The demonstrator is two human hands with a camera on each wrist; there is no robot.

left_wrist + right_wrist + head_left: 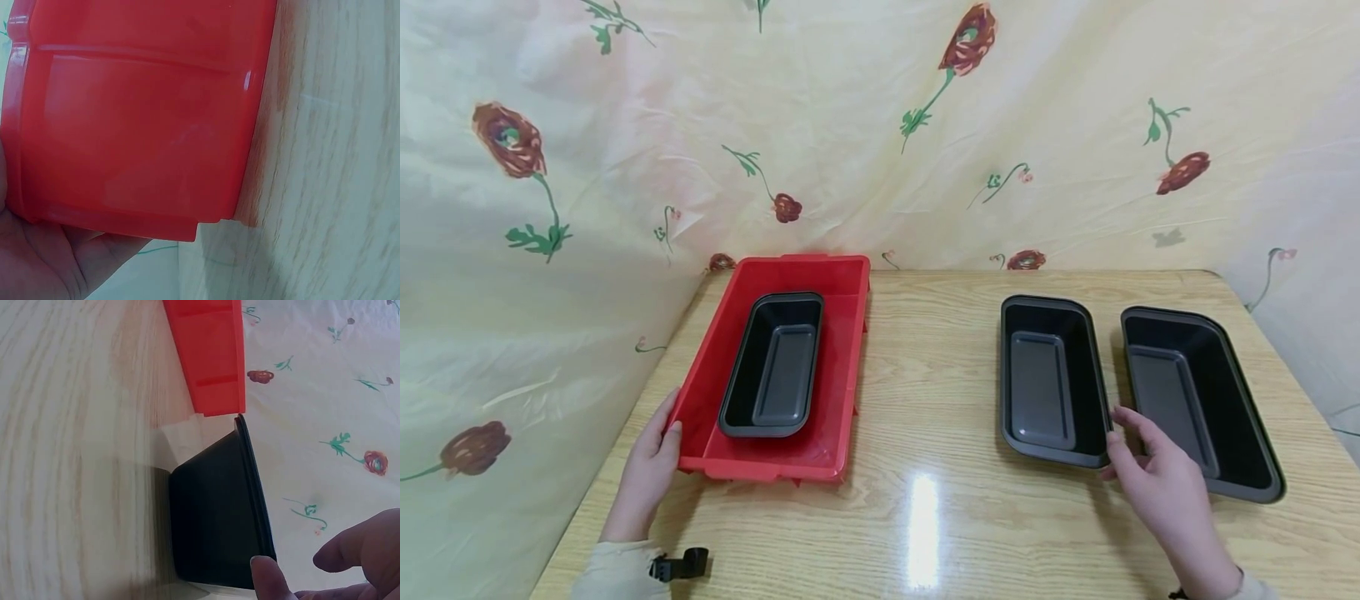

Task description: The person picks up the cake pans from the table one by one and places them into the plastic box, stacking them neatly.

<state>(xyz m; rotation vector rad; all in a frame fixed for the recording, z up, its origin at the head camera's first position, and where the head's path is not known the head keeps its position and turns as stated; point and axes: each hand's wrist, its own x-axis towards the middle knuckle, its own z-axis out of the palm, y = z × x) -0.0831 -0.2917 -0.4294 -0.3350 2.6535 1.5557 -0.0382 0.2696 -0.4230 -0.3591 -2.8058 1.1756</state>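
A red plastic tray [700,429] stands on the left side of the table with a small black loaf pan [786,375] inside. My left hand [655,458] grips the tray's front left corner, thumb at the rim; the left wrist view shows fingers [103,259] beneath the edge. Toward the right stands a medium black loaf pan [1041,387], with a larger black loaf pan [1168,392] beside it. My right hand [1165,483] is at the medium pan's front right corner. In the right wrist view one fingertip [269,575] meets its rim, while another digit stands apart from it.
The wooden table [932,392] runs back to a flowered cloth [850,125], which also hangs along the left. Bare tabletop separates the red tray from the medium pan. Between the two right-hand pans the gap is narrow. A black strap with a small device [681,565] sits on the left wrist.
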